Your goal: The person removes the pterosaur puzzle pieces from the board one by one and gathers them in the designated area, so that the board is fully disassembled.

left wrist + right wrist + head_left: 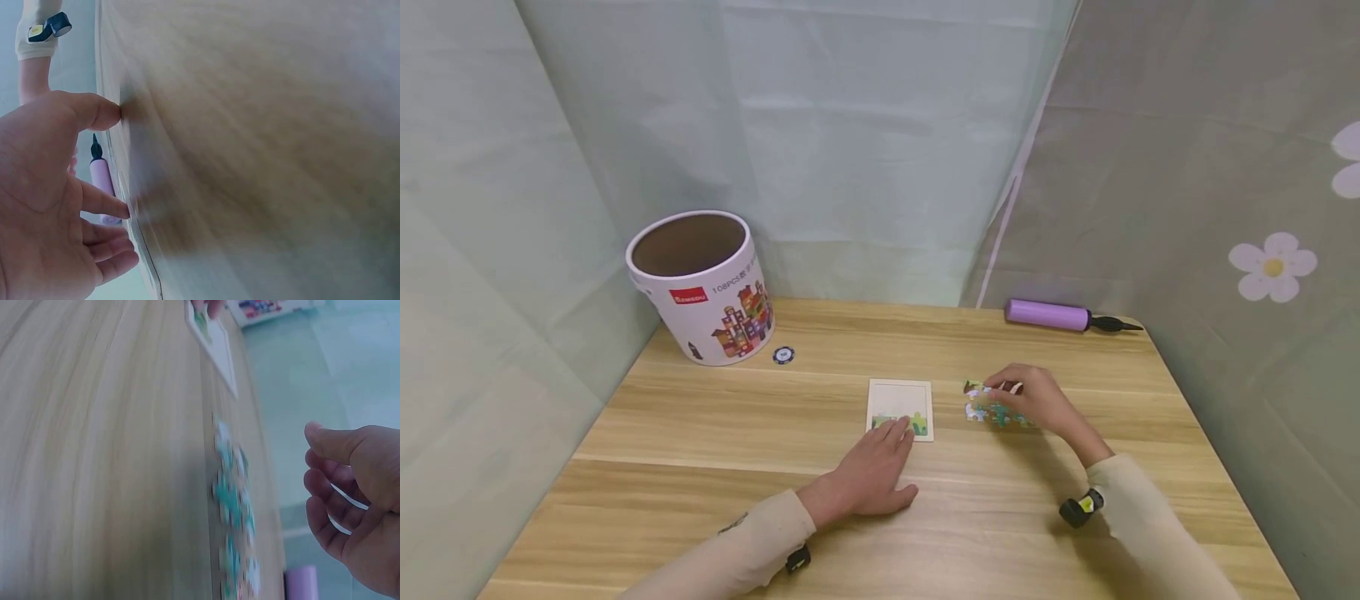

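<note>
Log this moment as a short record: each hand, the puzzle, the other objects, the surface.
Left hand: fingers over the near part of the puzzle board
Right hand: at the loose pieces, no piece visibly gripped
Puzzle: green section along the board's near side; loose pieces right of it
Back left: white bucket, round chip
Back right: purple pump
Surface: wood-grain table

White bucket [700, 333]: printed "108PCS", followed by Chinese characters; red label [688, 296] with white lettering ending in "EDU", initial letters unclear. Round chip [783, 355]: central number too small to read.
</note>
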Demonstrator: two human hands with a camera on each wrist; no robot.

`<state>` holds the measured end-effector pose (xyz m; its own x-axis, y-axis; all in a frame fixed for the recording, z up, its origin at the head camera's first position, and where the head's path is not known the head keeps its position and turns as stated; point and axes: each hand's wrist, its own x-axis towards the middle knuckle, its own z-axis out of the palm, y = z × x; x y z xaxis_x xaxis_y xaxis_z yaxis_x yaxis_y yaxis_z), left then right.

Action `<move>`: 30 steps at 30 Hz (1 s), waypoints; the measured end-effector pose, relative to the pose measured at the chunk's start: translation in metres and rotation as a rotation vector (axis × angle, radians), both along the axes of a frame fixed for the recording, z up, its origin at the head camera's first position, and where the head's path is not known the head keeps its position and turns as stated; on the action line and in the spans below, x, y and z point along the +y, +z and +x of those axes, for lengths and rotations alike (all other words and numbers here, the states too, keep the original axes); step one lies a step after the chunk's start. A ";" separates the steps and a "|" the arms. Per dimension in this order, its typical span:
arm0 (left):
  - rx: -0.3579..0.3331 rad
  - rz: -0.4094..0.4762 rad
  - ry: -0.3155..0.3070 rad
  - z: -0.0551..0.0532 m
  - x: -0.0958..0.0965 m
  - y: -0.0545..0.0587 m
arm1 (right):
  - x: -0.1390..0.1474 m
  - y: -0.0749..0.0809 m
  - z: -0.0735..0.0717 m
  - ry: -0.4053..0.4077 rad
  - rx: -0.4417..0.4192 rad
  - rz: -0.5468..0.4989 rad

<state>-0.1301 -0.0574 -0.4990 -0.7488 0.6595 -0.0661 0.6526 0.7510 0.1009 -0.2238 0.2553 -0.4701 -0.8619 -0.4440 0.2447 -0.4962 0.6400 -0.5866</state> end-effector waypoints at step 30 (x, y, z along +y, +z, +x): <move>0.128 -0.191 -0.027 0.016 0.007 0.002 | -0.098 -0.027 -0.021 0.209 -0.110 -0.022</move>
<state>-0.1145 -0.0507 -0.4970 -0.7413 0.6641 -0.0971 0.6710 0.7306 -0.1264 -0.2451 0.1571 -0.4971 -0.7740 -0.6110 0.1664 -0.5491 0.5167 -0.6570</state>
